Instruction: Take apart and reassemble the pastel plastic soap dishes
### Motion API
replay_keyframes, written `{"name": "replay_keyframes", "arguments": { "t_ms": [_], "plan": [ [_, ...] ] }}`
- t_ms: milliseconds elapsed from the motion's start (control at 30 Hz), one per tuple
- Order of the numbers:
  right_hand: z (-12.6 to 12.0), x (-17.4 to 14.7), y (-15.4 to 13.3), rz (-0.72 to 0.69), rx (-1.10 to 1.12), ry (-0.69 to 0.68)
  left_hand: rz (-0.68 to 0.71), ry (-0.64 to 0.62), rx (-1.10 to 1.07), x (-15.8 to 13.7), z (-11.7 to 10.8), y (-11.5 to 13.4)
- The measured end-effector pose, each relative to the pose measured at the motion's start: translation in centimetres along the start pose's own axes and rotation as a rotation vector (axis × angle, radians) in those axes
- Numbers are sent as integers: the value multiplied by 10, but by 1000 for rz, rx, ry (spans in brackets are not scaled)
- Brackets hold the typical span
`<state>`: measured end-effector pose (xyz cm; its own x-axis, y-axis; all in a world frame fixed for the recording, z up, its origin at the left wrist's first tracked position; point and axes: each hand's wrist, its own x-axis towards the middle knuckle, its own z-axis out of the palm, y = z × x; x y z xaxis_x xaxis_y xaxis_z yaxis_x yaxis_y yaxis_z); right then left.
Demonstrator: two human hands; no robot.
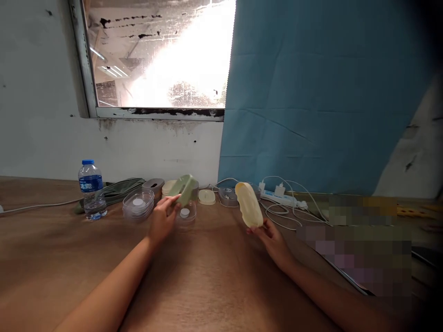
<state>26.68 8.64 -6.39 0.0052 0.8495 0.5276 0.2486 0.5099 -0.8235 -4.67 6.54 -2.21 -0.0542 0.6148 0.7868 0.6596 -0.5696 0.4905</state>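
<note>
My left hand (164,218) is closed on a green plastic lid-like piece (187,188), tilted above a clear container (189,215) with a white disc in it. My right hand (273,240) grips the lower end of a pale yellow oblong plastic piece (249,205) with a wavy edge, held up at a slant over the table. Left of my left hand stands a stack of clear containers (138,207). Behind them are a grey-brown container (154,185) and a cream one (169,188), partly hidden. A small cream lid (206,197) lies between my hands, farther back.
A water bottle (92,191) stands at the left, before a dark green bag (119,191). At the back are a grey container (227,197) and a power strip (280,198) with white cables. The right side of the wooden table (207,276) is partly blurred out.
</note>
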Motion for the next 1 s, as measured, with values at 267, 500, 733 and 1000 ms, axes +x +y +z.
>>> {"name": "replay_keyframes", "arguments": {
  "t_ms": [267,500,733,1000],
  "plan": [
    [-2,6,-3,-13,98,-37,278,-723,-282,-20,19,39],
    [1,-3,-11,-72,91,-178,326,-870,-304,-19,18,35],
    [6,-1,-6,-39,-17,-189,266,-902,-328,-20,20,31],
    [-4,12,14,-7,-247,-186,-223,-526,-663,-12,7,30]
  ]
}}
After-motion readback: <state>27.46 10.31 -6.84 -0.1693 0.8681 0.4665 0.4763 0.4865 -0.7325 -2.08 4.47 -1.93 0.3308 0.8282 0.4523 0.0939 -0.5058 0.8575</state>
